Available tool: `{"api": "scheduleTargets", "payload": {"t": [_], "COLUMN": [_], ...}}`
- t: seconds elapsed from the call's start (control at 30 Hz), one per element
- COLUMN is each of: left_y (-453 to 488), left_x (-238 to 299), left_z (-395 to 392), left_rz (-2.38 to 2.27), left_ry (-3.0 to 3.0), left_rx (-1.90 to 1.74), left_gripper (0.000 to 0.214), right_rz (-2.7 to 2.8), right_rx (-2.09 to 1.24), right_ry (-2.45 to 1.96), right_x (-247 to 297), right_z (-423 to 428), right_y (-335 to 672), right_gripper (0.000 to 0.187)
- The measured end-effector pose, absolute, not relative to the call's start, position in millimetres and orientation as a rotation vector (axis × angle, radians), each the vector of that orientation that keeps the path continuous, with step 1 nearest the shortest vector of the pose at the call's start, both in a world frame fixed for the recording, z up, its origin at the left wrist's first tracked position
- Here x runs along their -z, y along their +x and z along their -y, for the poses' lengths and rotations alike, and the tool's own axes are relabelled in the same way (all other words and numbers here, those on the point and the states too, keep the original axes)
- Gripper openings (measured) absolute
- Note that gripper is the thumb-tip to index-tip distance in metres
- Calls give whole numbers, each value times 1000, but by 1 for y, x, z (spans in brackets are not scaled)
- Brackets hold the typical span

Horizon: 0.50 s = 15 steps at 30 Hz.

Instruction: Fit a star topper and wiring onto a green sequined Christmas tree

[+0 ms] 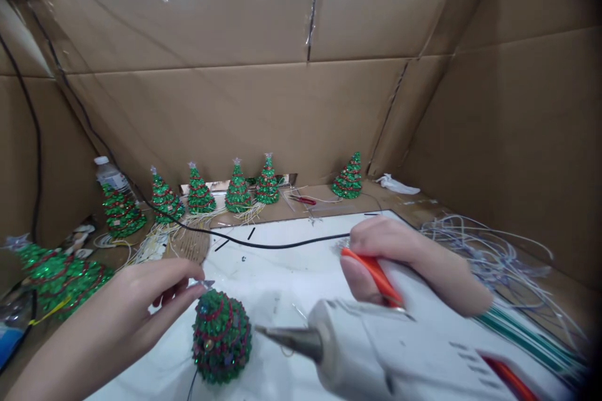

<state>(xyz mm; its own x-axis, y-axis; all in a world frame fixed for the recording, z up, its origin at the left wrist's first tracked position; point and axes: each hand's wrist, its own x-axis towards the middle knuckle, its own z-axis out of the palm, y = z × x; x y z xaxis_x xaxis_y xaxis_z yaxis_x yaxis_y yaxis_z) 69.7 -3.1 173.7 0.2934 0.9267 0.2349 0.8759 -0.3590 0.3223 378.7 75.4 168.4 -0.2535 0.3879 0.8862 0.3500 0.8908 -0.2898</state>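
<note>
A small green tinsel Christmas tree [222, 341] with red garland stands on the white board [263, 276] in front of me. At its top, my left hand [145, 301] pinches a small silvery star [207, 284] between thumb and fingertips; whether the star is fixed to the tree I cannot tell. My right hand [395, 247] is wrapped round the handle of a white hot glue gun [367, 341], with fingers by its orange trigger [376, 276]. The metal nozzle points left, just beside the tree and apparently apart from it.
Several star-topped trees [237, 191] line the back left; a tree [348, 178] without a visible star stands back right. Another tree [66, 276] leans at left near a bottle [113, 175]. Black cable [273, 245] crosses the board. Tangled pale wires [484, 244], red-handled pliers [303, 200] and cardboard walls [235, 100] surround it.
</note>
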Motion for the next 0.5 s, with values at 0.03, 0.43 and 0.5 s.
{"api": "scheduleTargets", "payload": {"t": [0.03,0.43,0.5], "left_y": [69,69,69], "left_x": [-173,-175,-174], "left_z": [3,2,2], "left_rz": [-1697,-1722,-1716], "left_ry": [2409,2383,2385], "left_rx": [-568,-561,-562], "left_gripper": [24,24,23], "right_rz": [1824,1949,1807], "right_rx": [-16,-5,49], "right_ry": [-547,-537,-550], "right_x": [-168,-183,-179], "right_z": [-71,-47,-49], "right_y": [376,390,382], "right_gripper": [13,23,11]}}
